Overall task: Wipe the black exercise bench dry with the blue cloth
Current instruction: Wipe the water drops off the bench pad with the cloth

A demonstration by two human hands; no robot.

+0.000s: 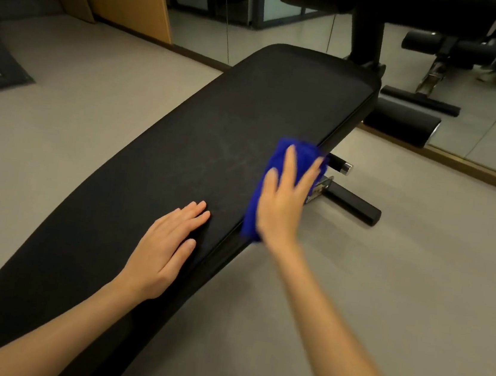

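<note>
1. The grey floor [387, 267] fills most of the view, on both sides of the bench.
2. The black exercise bench [199, 138] runs as a long padded strip from 7 o'clock up to 1 o'clock; faint dull streaks show on the middle of its pad.
3. A mirror wall [481, 132] stands at 1 to 2 o'clock, just past the bench's far end, and shows the bench's frame reflected.
4. The left hand [167, 249] lies palm down on the pad at about 6 o'clock from the pad's middle, its fingers straight and close together, holding nothing.
5. The right hand [282, 204] is motion-blurred, with its fingers straight and spread apart, pressing flat on the cloth rather than curling round it.
6. The blue cloth [280, 156] sits under that hand on the bench's right-hand edge, at 1 o'clock from the left hand and draping slightly over the side.
7. A black foot bar [354, 204] lies on the floor at 3 o'clock from the cloth, just beside it.
</note>
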